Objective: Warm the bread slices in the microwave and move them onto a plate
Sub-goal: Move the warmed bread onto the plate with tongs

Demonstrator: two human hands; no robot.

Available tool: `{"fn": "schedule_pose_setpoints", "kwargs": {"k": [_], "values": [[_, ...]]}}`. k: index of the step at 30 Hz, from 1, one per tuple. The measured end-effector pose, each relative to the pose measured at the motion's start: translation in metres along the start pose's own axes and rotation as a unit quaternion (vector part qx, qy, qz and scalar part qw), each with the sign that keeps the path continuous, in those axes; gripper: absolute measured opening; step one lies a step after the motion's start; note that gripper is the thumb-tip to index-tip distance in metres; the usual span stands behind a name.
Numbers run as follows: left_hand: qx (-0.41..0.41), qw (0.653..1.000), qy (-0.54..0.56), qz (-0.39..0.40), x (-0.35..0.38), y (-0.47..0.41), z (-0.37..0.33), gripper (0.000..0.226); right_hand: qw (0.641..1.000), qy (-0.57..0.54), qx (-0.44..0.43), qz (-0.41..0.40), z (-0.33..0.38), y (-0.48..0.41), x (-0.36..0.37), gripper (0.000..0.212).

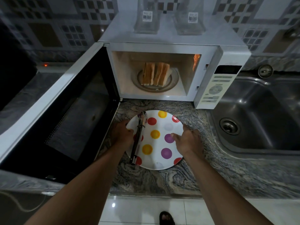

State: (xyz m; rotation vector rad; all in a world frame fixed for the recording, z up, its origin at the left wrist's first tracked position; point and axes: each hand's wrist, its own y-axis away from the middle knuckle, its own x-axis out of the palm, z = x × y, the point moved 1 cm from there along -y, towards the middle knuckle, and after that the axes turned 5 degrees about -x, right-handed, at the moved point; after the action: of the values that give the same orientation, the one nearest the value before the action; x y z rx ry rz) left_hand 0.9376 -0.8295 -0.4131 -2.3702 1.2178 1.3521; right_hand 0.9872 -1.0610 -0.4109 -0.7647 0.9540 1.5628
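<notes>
Several bread slices [155,73] stand on edge on the turntable inside the open, lit microwave [162,46]. In front of it, a white plate with coloured dots [162,143] is at the granite counter. Metal tongs [138,138] lie across the plate's left side. My left hand [121,133] grips the plate's left rim beside the tongs, thumb on top. My right hand [188,142] holds the right rim, with its thumb lying on the plate's face. Whether the plate rests on the counter or is slightly lifted I cannot tell.
The microwave door [65,114] hangs open to the left, reaching toward the counter's front edge. A steel sink [259,120] lies to the right. Two clear containers [146,15] stand on top of the microwave. White floor tiles and a sandalled foot [166,218] show below.
</notes>
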Motion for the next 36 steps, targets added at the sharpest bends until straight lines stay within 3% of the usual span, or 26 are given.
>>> {"fn": "schedule_pose_setpoints", "kwargs": {"k": [6, 11, 17, 22, 24, 27, 29, 36], "values": [[0.04, 0.993, -0.048, -0.104, -0.002, 0.015, -0.008, 0.029, 1.0, -0.004, 0.004, -0.003, 0.003, 0.005, -0.001, 0.059], [-0.006, 0.999, -0.019, 0.03, 0.0, 0.023, -0.024, 0.042, 0.999, 0.022, -0.011, -0.03, 0.007, 0.013, 0.002, 0.058], [-0.012, 0.996, -0.027, 0.08, -0.003, 0.017, -0.034, 0.042, 0.999, 0.012, 0.006, -0.049, 0.009, 0.016, 0.003, 0.06], [-0.042, 0.984, 0.118, 0.13, -0.002, 0.006, -0.037, 0.034, 0.992, 0.041, -0.057, -0.101, 0.026, 0.026, 0.0, 0.054], [-0.05, 0.967, 0.195, 0.157, -0.003, 0.006, -0.04, 0.031, 0.992, -0.032, -0.107, -0.064, 0.038, 0.031, 0.002, 0.048], [-0.059, 0.95, 0.252, 0.173, -0.015, 0.011, -0.051, 0.034, 0.967, -0.202, -0.113, 0.111, 0.061, 0.044, -0.002, 0.039], [-0.06, 0.935, 0.292, 0.189, -0.025, 0.017, -0.059, 0.028, 0.947, -0.241, -0.115, 0.176, 0.072, 0.052, -0.007, 0.033], [-0.016, 0.931, 0.318, 0.179, -0.057, 0.038, -0.076, 0.024, 0.926, -0.309, -0.108, 0.185, 0.079, 0.062, -0.019, 0.017]]}}
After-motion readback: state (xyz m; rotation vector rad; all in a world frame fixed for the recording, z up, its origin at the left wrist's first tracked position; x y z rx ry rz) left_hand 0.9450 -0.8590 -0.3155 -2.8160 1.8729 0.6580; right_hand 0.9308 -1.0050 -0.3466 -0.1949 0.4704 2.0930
